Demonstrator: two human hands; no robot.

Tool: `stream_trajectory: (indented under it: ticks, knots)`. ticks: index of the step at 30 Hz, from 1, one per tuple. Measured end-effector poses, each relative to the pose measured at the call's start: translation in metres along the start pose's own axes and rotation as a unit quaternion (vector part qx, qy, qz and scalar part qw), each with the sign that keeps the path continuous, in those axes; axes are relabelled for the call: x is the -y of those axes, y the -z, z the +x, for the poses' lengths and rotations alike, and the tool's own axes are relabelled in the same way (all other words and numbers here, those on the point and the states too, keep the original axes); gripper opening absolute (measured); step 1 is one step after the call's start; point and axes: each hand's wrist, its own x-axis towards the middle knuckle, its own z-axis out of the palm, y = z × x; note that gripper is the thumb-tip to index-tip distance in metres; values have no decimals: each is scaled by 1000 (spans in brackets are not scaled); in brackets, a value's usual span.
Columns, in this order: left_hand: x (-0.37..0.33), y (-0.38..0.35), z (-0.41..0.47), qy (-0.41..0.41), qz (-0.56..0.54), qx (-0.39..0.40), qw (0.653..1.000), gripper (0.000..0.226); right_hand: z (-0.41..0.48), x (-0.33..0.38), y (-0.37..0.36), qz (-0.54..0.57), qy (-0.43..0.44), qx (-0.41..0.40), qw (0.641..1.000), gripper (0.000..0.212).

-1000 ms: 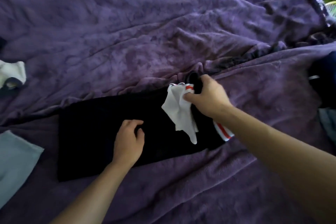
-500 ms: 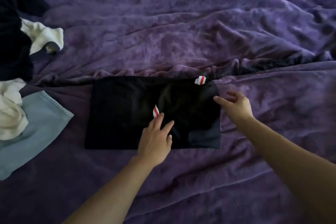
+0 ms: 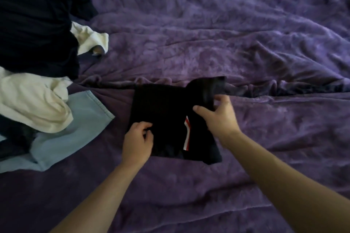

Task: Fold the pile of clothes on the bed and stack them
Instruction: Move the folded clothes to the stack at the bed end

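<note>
On purple blanket (image 3: 227, 43), left hand (image 3: 137, 139) pinches black garment (image 3: 161, 104) edge; right hand (image 3: 217, 118) grips lifted fold

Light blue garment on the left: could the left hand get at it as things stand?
Probably yes, once freed: the left hand grips the black garment, and the light blue garment lies beside it, only bare blanket between, its near corner uncovered.

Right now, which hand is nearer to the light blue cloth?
Left. The left hand pinches the black garment's near-left edge, just right of the light blue cloth; the right hand grips the garment's raised right fold, farther away.
</note>
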Motion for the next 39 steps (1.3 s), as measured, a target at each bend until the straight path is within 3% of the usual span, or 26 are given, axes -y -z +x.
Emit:
stream_trajectory:
  ticks: [3, 7, 9, 12, 14, 16, 18, 21, 25, 31, 34, 39]
  knots:
    - [35, 43, 0, 51, 11, -57, 997, 22, -16, 26, -70, -76, 56, 39, 995, 59]
    - [71, 67, 3, 102, 0, -89, 991, 20, -29, 26, -140, -127, 27, 223, 966, 68]
    - [76, 67, 8, 111, -1, -73, 991, 24, -33, 15, -145, -165, 36, 256, 952, 63]
    - [67, 57, 19, 46, 29, -70, 996, 36, -36, -1, -125, -216, 186, 143, 948, 45]
    - [54, 45, 26, -46, 105, -74, 991, 43, -31, -12, -105, -284, 279, 42, 916, 46]
    - [43, 31, 38, -150, 179, -72, 970, 47, -18, -21, -92, -355, 294, 2, 888, 53]
    - [38, 15, 58, -217, 243, -53, 944, 48, -1, -31, -88, -424, 258, 19, 868, 59]
    - [47, -9, 94, -180, 298, 2, 937, 50, 19, -57, -95, -486, 212, 58, 846, 60]
    - [71, -33, 107, -118, 307, 14, 944, 54, 27, -84, -112, -485, 179, 41, 855, 62]
    - [61, -28, 82, -110, 288, -27, 951, 55, -3, -84, -122, -363, 144, -32, 920, 64]
    - [48, -22, 64, -111, 234, -32, 965, 52, -18, -79, -124, -320, 129, -40, 938, 58]
    - [16, -20, 17, -109, 82, -30, 990, 43, -50, -73, -93, -325, 149, -70, 931, 52]
